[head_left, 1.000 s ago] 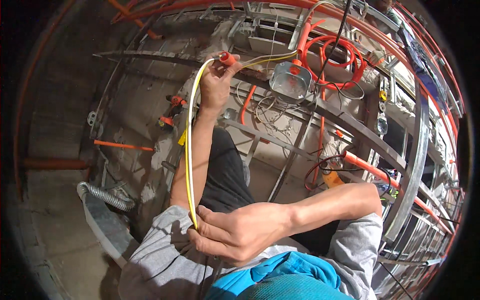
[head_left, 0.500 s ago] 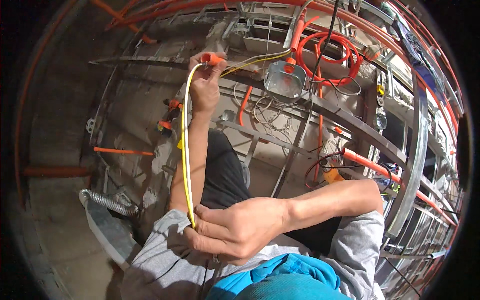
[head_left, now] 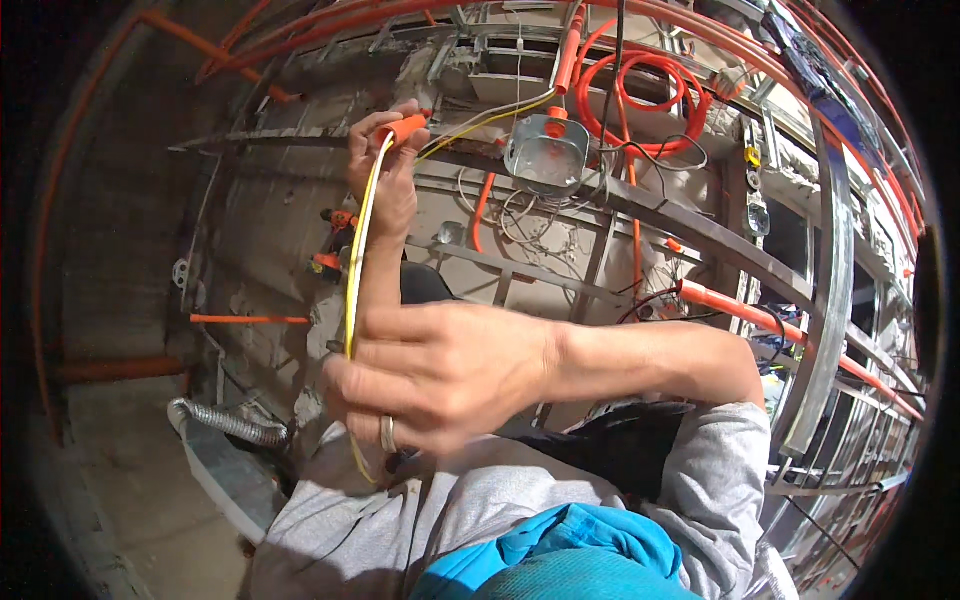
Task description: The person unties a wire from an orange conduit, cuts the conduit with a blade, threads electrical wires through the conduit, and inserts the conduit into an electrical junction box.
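Held up at the upper middle, a short orange pipe fitting [head_left: 404, 128] sits in the closed fingers of my left hand [head_left: 385, 185]. White and yellow wires [head_left: 364, 235] come out of its lower end and run down to my right hand [head_left: 435, 375]. The fingers of that hand are closed around the wires, and a thin yellow loop hangs below them. On the fitting's far side, the wires stretch right toward an orange conduit [head_left: 569, 55]. A square metal junction box [head_left: 546, 158] hangs beneath that conduit.
Coiled orange tubing [head_left: 690, 130] hangs behind the box. Metal framing [head_left: 710, 240] crosses to the right, beside a long orange pipe [head_left: 740, 306]. An orange and black power tool [head_left: 330, 262] lies beyond my left forearm. Silver flexible duct [head_left: 230, 428] is at lower left.
My right hand has moved up and left along the wires, and a yellow loop now shows below it. My left hand has shifted slightly left with the fitting.
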A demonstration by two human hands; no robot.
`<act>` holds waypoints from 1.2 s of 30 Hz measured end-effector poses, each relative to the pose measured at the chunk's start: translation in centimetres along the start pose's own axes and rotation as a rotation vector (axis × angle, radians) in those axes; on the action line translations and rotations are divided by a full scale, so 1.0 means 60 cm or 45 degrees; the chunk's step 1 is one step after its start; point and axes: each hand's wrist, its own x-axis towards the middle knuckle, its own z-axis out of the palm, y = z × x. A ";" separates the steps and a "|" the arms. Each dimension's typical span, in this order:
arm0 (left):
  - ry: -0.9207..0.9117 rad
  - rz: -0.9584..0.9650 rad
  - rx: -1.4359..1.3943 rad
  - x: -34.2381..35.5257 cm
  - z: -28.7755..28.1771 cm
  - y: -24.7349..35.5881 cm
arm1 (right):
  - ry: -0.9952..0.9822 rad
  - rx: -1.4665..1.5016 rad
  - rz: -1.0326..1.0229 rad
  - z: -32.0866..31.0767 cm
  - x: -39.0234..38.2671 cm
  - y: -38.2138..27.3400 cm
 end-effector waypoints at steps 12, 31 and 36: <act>-0.167 0.094 0.234 0.006 -0.001 0.159 | 0.055 -0.174 0.011 -0.002 0.005 0.039; -0.482 -0.514 -0.341 0.015 0.024 0.257 | -0.013 -0.314 0.083 -0.029 -0.012 0.041; -0.344 -0.947 -0.479 0.025 0.010 0.264 | -0.130 -0.378 0.078 -0.034 -0.025 0.053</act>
